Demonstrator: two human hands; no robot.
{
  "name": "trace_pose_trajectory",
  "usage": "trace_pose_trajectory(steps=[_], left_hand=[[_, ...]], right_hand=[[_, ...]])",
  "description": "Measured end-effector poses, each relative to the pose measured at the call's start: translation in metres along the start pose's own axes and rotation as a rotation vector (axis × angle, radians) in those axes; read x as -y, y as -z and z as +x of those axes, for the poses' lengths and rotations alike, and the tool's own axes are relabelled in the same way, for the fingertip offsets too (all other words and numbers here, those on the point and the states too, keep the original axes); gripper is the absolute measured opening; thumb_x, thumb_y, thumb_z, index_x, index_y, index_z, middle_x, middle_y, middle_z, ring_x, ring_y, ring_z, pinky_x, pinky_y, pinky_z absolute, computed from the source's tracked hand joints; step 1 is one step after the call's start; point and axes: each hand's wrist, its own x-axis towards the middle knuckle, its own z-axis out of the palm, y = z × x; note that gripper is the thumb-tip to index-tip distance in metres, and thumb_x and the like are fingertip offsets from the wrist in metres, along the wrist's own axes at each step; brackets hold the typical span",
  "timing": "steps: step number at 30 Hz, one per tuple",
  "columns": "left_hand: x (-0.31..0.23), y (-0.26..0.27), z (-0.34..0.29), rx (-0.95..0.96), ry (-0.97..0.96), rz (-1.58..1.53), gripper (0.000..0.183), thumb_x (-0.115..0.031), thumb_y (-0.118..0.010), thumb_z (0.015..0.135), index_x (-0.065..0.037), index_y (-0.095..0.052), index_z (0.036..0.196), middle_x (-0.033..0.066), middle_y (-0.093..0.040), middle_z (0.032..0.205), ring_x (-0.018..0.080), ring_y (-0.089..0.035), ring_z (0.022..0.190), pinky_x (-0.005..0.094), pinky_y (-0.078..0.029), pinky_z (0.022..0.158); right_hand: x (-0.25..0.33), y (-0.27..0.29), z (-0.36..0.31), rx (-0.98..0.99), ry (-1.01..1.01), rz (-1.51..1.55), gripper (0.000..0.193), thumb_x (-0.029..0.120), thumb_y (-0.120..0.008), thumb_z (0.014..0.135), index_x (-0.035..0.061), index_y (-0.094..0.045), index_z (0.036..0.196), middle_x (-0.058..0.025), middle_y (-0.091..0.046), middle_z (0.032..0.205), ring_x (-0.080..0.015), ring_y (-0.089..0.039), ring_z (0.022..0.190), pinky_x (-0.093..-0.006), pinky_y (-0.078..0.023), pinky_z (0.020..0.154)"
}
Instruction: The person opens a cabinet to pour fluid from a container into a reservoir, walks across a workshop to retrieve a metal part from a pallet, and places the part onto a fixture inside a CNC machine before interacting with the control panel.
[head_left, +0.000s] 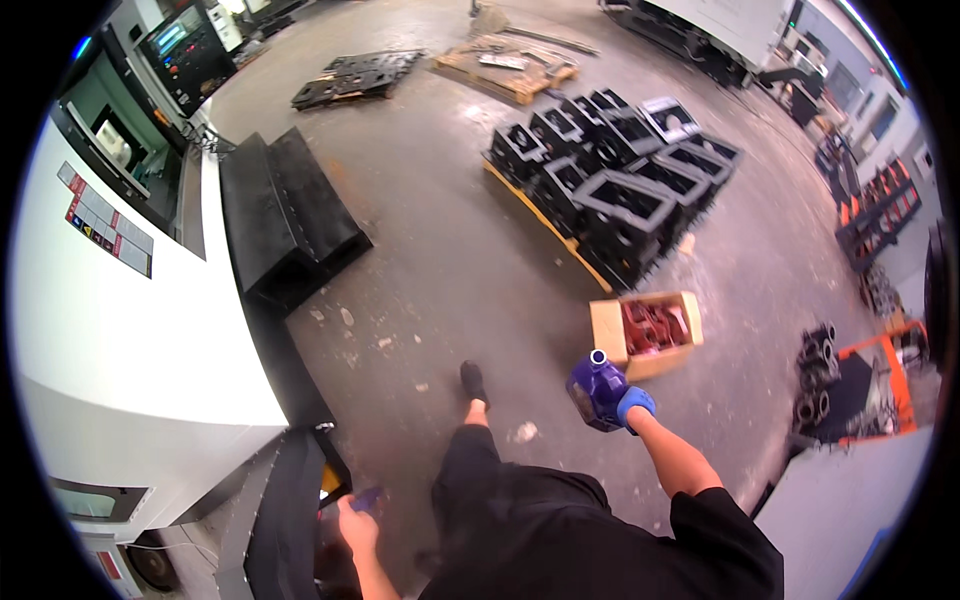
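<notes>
My right hand (637, 404), in a blue glove, is closed round the side of a purple plastic jug (594, 392). The jug's pale round mouth points up and shows no cap. Down at the lower left, my left hand (355, 522) has its fingers closed round a small dark purple thing (369, 496), too blurred to name. That hand is beside the black lower housing of the white machine. Just beyond the jug, an open cardboard box (612, 331) with reddish-brown metal parts (658, 325) stands on the floor.
A pallet of black castings (625, 190) stands ahead right. Along the left runs a large white machine (150, 330) with a long black cover (290, 215) beside it. Farther off lie a wooden pallet (510, 70) and flat black plates (357, 78). An orange frame (895, 375) is at the right.
</notes>
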Motion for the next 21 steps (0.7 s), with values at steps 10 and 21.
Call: trace_pose_trajectory(steps=[10, 21], left_hand=[[-0.221, -0.002, 0.292, 0.114, -0.204, 0.214, 0.045, 0.0, -0.059, 0.082, -0.008, -0.054, 0.126, 0.0247, -0.069, 0.102, 0.0431, -0.065, 0.099, 0.0488, -0.05, 0.087], [-0.479, -0.018, 0.593, -0.178, -0.289, 0.134, 0.036, -0.002, -0.05, 0.094, -0.006, -0.046, 0.13, 0.026, -0.068, 0.093, 0.0456, -0.065, 0.089, 0.0519, -0.048, 0.08]], right_hand=[[0.15, 0.116, 0.159, 0.051, -0.102, 0.017, 0.035, 0.03, -0.069, 0.081, 0.0087, -0.075, 0.108, -0.0146, -0.073, 0.113, -0.0294, -0.069, 0.111, -0.0393, -0.056, 0.09], [0.29, 0.202, 0.364, 0.42, -0.217, -0.08, 0.053, 0.033, -0.08, 0.069, 0.0179, -0.073, 0.12, -0.0074, -0.07, 0.124, -0.0249, -0.063, 0.121, -0.0419, -0.051, 0.096]])
